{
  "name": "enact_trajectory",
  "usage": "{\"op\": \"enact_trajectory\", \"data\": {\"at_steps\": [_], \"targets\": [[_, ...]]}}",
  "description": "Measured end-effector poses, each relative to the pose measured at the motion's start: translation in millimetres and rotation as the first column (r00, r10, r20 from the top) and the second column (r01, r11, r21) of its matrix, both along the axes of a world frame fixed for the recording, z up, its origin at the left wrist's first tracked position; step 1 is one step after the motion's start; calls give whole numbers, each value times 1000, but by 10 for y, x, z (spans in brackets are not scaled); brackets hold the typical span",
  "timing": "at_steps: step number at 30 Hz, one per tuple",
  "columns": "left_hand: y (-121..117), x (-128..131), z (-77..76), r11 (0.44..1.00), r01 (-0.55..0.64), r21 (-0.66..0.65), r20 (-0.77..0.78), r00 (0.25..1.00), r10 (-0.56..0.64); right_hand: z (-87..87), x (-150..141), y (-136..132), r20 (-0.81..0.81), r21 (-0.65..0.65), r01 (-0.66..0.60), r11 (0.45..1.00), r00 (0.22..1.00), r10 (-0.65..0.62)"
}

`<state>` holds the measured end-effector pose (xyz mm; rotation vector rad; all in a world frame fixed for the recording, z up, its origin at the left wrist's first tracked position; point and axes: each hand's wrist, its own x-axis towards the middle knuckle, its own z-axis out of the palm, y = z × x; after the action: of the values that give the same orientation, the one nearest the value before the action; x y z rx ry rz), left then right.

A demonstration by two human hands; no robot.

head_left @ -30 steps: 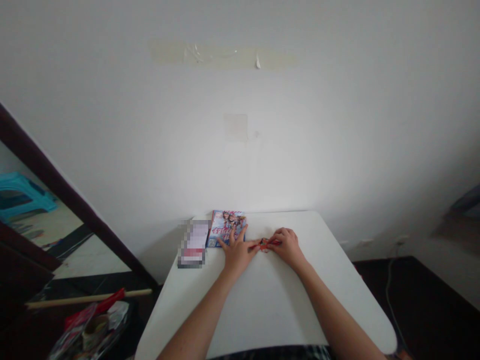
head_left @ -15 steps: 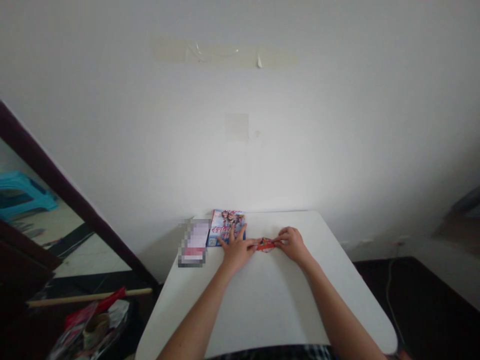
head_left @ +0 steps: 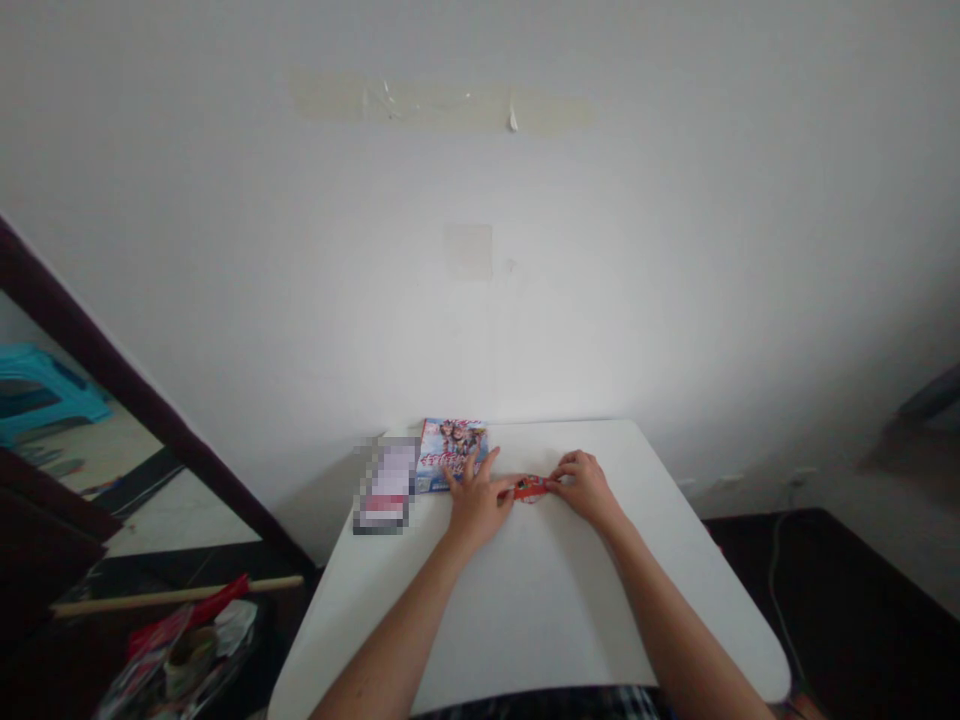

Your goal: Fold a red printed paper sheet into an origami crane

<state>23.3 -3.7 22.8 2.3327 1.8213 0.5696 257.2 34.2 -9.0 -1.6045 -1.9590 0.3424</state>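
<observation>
A small, flat red piece of printed paper [head_left: 530, 488], pointed at its ends and seemingly folded, lies between my hands over the white table [head_left: 540, 620]. My left hand [head_left: 478, 505] pinches its left end with thumb and index finger, while the other fingers spread over the lower right corner of a colourful printed booklet [head_left: 452, 440]. At the paper's right end, my right hand [head_left: 583, 486] is closed in a pinch with the fingers curled. The fingertips cover both ends of the paper.
A pixelated, phone-like flat object [head_left: 386, 487] lies left of the booklet. A white wall [head_left: 675, 250] stands behind the table. On the floor at left are a bag of items [head_left: 191, 655] and a wooden stick [head_left: 180, 597]; a dark-framed mirror [head_left: 165, 420] leans there.
My left hand has shifted slightly right and down, uncovering more of the booklet. The red paper looks flatter, with both hands still at its ends. The view has moved a little.
</observation>
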Motion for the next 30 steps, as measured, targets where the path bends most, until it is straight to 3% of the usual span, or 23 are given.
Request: {"op": "enact_trajectory", "data": {"at_steps": [8, 16, 30], "targets": [[78, 170, 7, 1000, -13, -11, -5, 1000, 13, 1, -3, 10, 34, -12, 6, 1000, 999, -5], [56, 179, -59, 1000, -19, -15, -23, 1000, 19, -44, 59, 46, 36, -7, -13, 1000, 999, 13], [-1, 202, -43, 999, -34, -16, -43, 999, 33, 117, -85, -29, 169, -10, 49, 999, 985, -47]]}}
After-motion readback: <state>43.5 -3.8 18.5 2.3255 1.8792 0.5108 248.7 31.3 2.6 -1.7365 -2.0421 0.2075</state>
